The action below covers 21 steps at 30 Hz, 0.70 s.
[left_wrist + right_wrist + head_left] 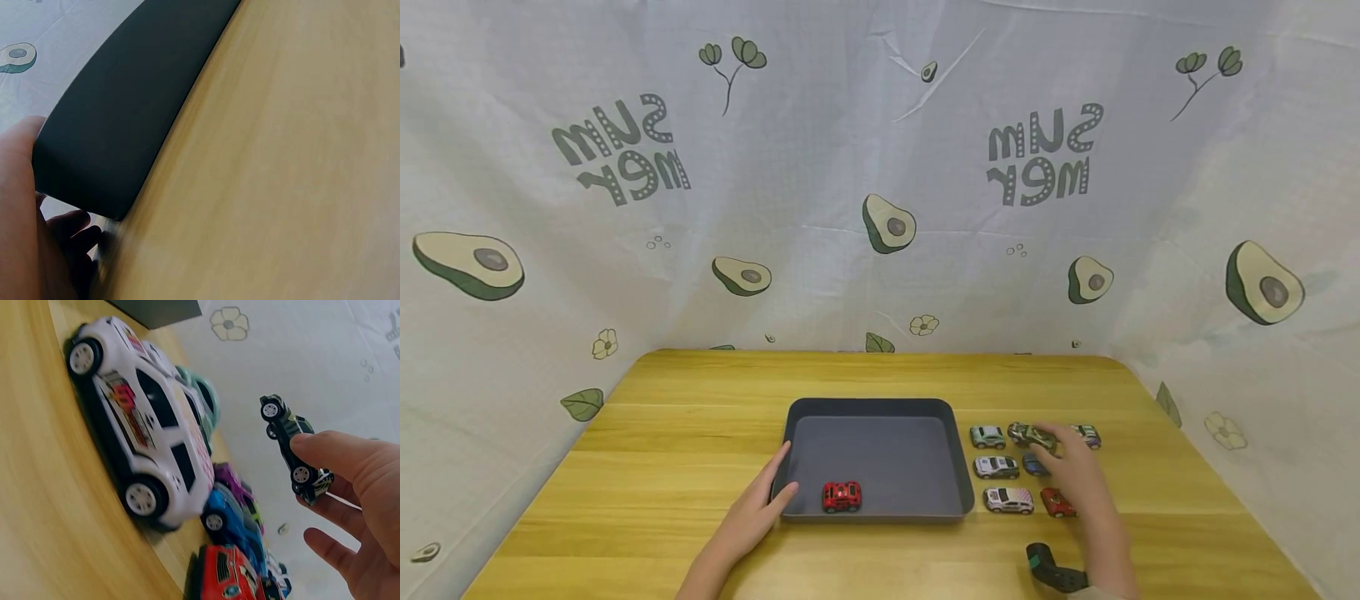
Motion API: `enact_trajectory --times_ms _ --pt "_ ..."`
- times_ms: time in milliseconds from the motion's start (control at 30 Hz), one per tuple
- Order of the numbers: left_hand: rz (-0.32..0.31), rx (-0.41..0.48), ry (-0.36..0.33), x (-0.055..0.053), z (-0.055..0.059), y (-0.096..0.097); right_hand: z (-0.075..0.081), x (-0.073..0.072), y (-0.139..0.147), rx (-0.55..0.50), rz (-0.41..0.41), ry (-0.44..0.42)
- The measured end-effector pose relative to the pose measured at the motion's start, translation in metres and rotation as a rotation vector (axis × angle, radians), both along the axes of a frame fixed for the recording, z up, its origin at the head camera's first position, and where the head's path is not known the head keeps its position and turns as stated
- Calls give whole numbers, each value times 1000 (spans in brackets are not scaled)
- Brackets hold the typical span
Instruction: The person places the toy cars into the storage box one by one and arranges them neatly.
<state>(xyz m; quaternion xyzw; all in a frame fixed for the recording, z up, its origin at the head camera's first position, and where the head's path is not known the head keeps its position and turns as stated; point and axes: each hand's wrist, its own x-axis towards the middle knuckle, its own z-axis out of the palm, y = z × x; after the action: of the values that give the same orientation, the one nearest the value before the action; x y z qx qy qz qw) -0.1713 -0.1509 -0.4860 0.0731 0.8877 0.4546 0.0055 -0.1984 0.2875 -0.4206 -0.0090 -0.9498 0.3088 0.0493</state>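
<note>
1. From where I stand, the green camouflage car point(1024, 435) is right of centre in the head view, pinched between thumb and fingers of the right hand point(1071, 469); in the right wrist view it looks lifted off the desk point(715, 425).

2. The car pokes out leftward past the fingertips. Its long axis runs roughly left to right in the head view, dipping a little towards the right.

3. The relation that counts, I'd judge, is car to tray point(887, 454): the tray's bare floor lies left and slightly lower in the frame, with the light green car point(987, 437) parked between the held car and the tray's right wall.

4. The right hand is clearly the nearer one to the held car. The left hand point(754, 507) is well apart, across at the tray's left side, fingers spread and touching its edge near the lower-left corner; I can't tell how firmly they press.

5. Inside the tray, a red car with black markings point(842, 497) sits at the lower left, its long axis also left to right.

6. Just below the held car, partly hidden by the right hand, is a blue car point(1034, 464).
</note>
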Motion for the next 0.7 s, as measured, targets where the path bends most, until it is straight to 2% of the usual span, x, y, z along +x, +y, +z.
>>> enact_trajectory --times_ms 700 --pt "-6 21 -6 0 0 0 6 -5 -35 17 79 51"
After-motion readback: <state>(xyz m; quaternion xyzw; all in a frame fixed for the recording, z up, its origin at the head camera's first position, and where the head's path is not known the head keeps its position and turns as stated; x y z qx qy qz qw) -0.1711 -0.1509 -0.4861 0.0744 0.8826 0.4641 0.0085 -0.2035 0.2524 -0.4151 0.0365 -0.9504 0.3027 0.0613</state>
